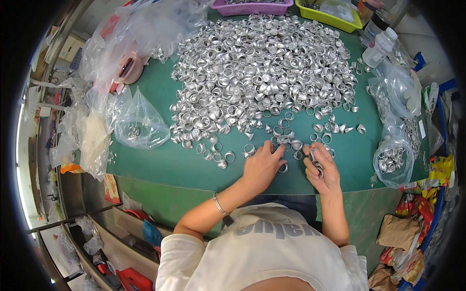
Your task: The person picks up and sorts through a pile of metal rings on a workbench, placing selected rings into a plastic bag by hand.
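Observation:
A broad heap of silver-coloured metal rings (262, 69) covers the far part of the green tabletop (164, 171). My left hand (261, 167) reaches in at the near edge, its fingers apart and their tips against several loose rings (283, 134). One ring (283, 168) lies just under that hand's thumb side. My right hand (323, 169) is curled around a few rings (314, 155), partly hidden by the fingers. More loose rings (326, 137) lie beyond the right hand. To the left sits a small scattered group of rings (217, 156).
Clear plastic bags (142, 120) crowd the left side, beside a pink cup (131, 69). A purple tray (252, 8) and a yellow-green tray (329, 18) stand at the back. On the right are a white bottle (379, 47) and a bag of rings (394, 160).

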Action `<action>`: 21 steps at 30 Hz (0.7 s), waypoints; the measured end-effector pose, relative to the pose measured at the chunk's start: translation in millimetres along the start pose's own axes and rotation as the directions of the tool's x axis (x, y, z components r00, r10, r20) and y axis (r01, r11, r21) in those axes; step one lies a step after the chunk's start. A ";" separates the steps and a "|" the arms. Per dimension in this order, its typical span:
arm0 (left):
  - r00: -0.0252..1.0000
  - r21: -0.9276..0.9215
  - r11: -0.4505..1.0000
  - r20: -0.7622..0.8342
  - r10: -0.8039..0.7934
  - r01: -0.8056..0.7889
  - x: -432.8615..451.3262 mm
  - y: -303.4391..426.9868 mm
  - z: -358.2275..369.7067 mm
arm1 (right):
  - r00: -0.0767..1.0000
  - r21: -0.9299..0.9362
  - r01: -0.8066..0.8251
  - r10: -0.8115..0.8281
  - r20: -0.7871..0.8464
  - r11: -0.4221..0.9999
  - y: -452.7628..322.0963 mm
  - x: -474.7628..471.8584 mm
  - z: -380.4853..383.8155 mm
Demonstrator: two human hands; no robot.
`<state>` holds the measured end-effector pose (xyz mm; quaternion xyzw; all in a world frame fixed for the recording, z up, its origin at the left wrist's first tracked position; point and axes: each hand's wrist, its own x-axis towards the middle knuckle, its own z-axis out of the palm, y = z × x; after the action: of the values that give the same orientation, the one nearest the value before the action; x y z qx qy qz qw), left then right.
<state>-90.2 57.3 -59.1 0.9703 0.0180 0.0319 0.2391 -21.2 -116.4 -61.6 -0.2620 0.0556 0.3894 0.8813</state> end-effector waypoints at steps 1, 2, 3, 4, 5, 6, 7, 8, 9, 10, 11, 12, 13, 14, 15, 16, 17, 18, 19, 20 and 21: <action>1.000 -0.008 1.000 -0.005 0.002 -0.002 1.0 -1.0 1.1 | 1.000 -0.011 -0.001 0.001 -0.007 1.000 0.6 0.7 -0.6; 1.000 -0.016 1.000 -0.010 0.003 -0.003 2.1 -2.7 2.8 | 1.000 -0.022 -0.003 0.002 -0.013 1.000 1.3 0.7 -0.8; 0.999 -0.122 0.992 -0.048 0.011 -0.017 2.5 -9.3 8.0 | 1.000 -0.019 0.000 0.000 -0.007 1.000 1.7 0.6 -0.5; 0.996 -0.226 0.974 -0.087 0.016 -0.035 2.8 -19.1 13.0 | 1.000 -0.018 0.002 -0.002 -0.001 1.000 1.8 0.4 0.2; 0.992 -0.327 0.943 -0.127 0.016 -0.057 2.2 -27.2 16.0 | 1.000 -0.017 0.004 -0.004 0.005 1.000 1.8 0.1 0.7; 0.988 -0.549 0.824 0.013 -0.156 0.138 3.7 -28.8 8.1 | 1.000 -0.008 0.004 -0.004 0.007 1.000 1.3 0.3 -0.2; 0.939 -0.706 0.625 0.192 -0.284 0.333 4.3 -27.7 -5.0 | 1.000 0.001 0.003 -0.003 0.007 1.000 1.2 -0.4 -0.7; 0.851 -0.781 0.366 0.386 -0.355 0.507 5.1 -25.3 -14.8 | 1.000 0.010 0.002 -0.002 0.006 1.000 1.3 -0.8 -0.8; 0.824 -0.860 0.059 0.462 -0.328 0.507 5.2 -22.9 -19.7 | 1.000 0.013 -0.001 0.001 0.005 1.000 2.0 -0.8 -0.7; 0.803 -0.846 -0.255 0.528 -0.278 0.468 4.8 -20.8 -23.8 | 1.000 0.016 -0.004 0.004 0.003 1.000 2.6 -0.7 -0.4; 0.791 -0.740 -0.544 0.575 -0.209 0.395 3.9 -20.0 -25.6 | 1.000 0.019 -0.006 0.006 0.002 1.000 3.3 -0.6 -0.1; 0.781 -0.587 -0.718 0.617 -0.096 0.375 0.9 -19.0 -25.0 | 1.000 0.024 -0.017 0.017 0.001 1.000 3.9 -0.6 0.8; 0.813 -0.541 -0.748 0.582 -0.001 0.386 -1.6 -21.6 -21.3 | 1.000 0.029 -0.027 0.027 0.000 0.999 4.8 -0.6 2.0; 0.838 -0.493 -0.772 0.537 0.092 0.401 -4.1 -26.4 -15.1 | 0.999 0.034 -0.037 0.037 -0.001 0.999 5.8 -0.7 3.3; 0.856 -0.443 -0.792 0.483 0.184 0.420 -4.2 -27.0 -13.5 | 0.999 0.029 -0.041 0.041 0.006 0.999 6.6 -0.9 4.5; 0.862 -0.412 -0.813 0.464 0.202 0.412 -4.2 -25.0 -12.1 | 0.999 0.024 -0.045 0.044 0.012 0.999 7.6 -1.1 5.8; 0.859 -0.427 -0.804 0.476 0.189 0.413 -5.0 -22.7 -13.1 | 0.999 0.018 -0.048 0.048 0.019 0.999 8.9 -1.1 6.9; 0.855 -0.439 -0.796 0.487 0.178 0.416 -5.5 -19.2 -14.7 | 0.998 0.021 -0.052 0.052 0.025 0.998 10.1 -1.2 6.9; 0.851 -0.452 -0.787 0.498 0.167 0.419 -6.2 -17.1 -15.2 | 0.998 0.023 -0.056 0.055 0.032 0.998 11.9 -1.0 6.2; 0.840 -0.472 -0.764 0.518 0.162 0.439 -6.9 -16.4 -14.4 | 0.997 0.026 -0.060 0.059 0.039 0.998 13.1 -1.0 6.1; 0.829 -0.492 -0.741 0.537 0.154 0.457 -8.2 -16.4 -13.8 | 0.998 0.021 -0.061 0.060 0.035 0.998 14.2 -1.2 7.0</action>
<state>-99.7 77.7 -54.9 0.0936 0.1675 -0.1948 0.9619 -32.9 -105.7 -61.2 -0.2439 0.0526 0.4197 0.8727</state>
